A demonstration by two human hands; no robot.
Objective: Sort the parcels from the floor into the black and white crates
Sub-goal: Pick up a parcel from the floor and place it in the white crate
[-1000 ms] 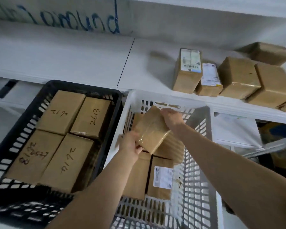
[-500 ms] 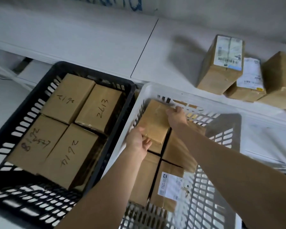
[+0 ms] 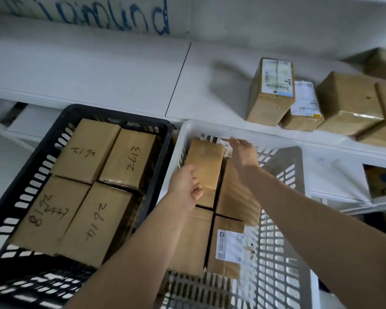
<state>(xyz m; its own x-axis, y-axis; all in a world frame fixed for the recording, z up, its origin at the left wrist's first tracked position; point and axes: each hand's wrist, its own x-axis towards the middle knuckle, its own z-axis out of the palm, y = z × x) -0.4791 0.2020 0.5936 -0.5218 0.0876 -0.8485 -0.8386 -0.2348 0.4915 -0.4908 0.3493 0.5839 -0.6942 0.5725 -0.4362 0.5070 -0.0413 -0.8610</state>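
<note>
Cardboard fills the black crate (image 3: 54,134) at the left: four numbered boxes (image 3: 85,150) lying flat. Just beside it stands the white crate (image 3: 210,127), both below a white shelf (image 3: 120,70) and a wall (image 3: 232,16) with blue writing. The left hand (image 3: 184,186) cups the near end of a parcel (image 3: 204,161) in the white crate's far-left corner, fingers curled. The right hand (image 3: 243,152) reaches its far corner, fingers nearly straight. More shelf boxes (image 3: 270,94) sit at the right.

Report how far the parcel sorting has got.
Done: four numbered parcels fill the black crate; three parcels lie in the white crate. In hand: a fourth parcel at its far-left corner, left hand gripping its near edge, right hand at its far end. Left: unclear; floor out of view, more parcels on the shelf.
</note>
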